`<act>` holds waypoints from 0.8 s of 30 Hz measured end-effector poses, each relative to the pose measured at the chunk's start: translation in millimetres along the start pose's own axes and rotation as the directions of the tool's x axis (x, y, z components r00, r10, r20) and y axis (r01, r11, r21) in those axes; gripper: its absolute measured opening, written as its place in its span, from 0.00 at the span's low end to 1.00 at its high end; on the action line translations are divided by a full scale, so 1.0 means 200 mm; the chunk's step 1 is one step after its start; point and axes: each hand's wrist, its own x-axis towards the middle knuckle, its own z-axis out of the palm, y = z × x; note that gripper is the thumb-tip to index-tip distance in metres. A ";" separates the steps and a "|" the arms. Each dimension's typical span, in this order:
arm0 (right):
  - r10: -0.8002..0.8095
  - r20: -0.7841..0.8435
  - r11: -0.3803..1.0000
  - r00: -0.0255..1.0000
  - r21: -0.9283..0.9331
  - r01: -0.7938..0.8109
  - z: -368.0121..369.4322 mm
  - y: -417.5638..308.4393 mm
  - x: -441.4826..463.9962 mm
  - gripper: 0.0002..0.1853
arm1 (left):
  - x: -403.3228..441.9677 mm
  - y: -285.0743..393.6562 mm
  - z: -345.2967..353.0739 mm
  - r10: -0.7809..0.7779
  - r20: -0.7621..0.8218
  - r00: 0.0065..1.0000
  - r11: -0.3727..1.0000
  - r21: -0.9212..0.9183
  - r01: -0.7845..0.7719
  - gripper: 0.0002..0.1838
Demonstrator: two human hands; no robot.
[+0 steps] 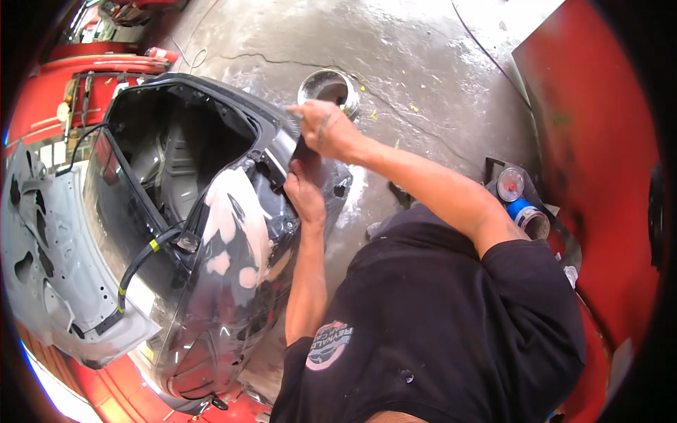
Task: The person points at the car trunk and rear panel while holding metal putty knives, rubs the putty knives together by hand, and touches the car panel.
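Note:
My right hand [324,129] is closed, with its fingers curled beside the upper rear edge of a dark car body [282,146]. Just below it, my left hand [305,192] is closed against the same corner, thumb pointing up. A dark piece shows between the two hands; its shape is hard to make out, and the fingertips are partly hidden. Pale filler patches [236,204] cover the grey panel left of my left hand. The car's window opening [176,148] shows a bare interior.
A light grey panel [77,261] with cutouts lies at the left. A round metal container [328,88] stands on the concrete floor [409,77] beyond my right hand. A blue-banded can [525,217] sits near my right elbow, beside a red surface [592,169].

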 end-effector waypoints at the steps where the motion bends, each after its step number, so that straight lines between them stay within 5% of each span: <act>1: 0.064 -0.025 0.998 0.998 -0.029 -0.064 -0.06 0.03 0.02 0.18 | -0.03 -0.04 -0.03 -0.008 0.053 0.999 0.976 0.219 -0.003 0.23; 3: 0.119 -0.115 0.992 0.986 -0.022 -0.122 -0.13 0.15 0.04 0.18 | -0.04 -0.11 -0.02 0.093 0.059 0.994 0.925 0.364 -0.108 0.24; 6: 0.167 0.051 0.986 0.985 0.013 -0.168 -0.09 0.02 -0.20 0.20 | 0.07 0.06 0.07 0.039 -0.117 0.992 0.978 -0.200 -0.062 0.24; 7: 0.193 0.101 0.979 0.976 0.046 -0.199 -0.06 -0.11 -0.31 0.20 | 0.05 0.24 0.15 0.002 -0.026 1.000 0.892 -0.451 -0.014 0.25; 8: 0.215 0.149 0.970 0.965 0.080 -0.228 -0.03 -0.22 -0.36 0.20 | 0.15 0.03 -0.02 -0.034 0.120 0.992 0.966 -0.251 0.064 0.26; 10: 0.159 -0.016 0.985 0.987 0.065 -0.158 -0.01 -0.20 -0.27 0.18 | 0.12 0.10 0.09 0.077 0.067 0.995 0.893 -0.449 -0.038 0.27; 13: 0.108 -0.149 0.994 0.983 0.021 -0.106 0.00 -0.07 -0.12 0.17 | 0.11 0.09 0.14 0.125 -0.027 0.992 0.956 -0.264 -0.128 0.27; 16: 0.077 -0.059 0.985 0.995 0.159 -0.067 0.03 -0.23 -0.29 0.17 | 0.24 0.02 -0.04 0.080 0.135 0.988 0.953 -0.299 -0.036 0.27; 20: 0.063 -0.164 0.995 0.984 0.085 -0.050 0.08 -0.08 -0.19 0.20 | 0.12 0.14 0.09 0.100 -0.019 0.995 0.939 -0.328 -0.101 0.26; 24: 0.105 -0.203 0.993 0.973 0.074 -0.092 -0.01 0.18 -0.03 0.17 | 0.09 0.00 0.01 0.178 0.112 0.978 0.956 0.215 -0.198 0.25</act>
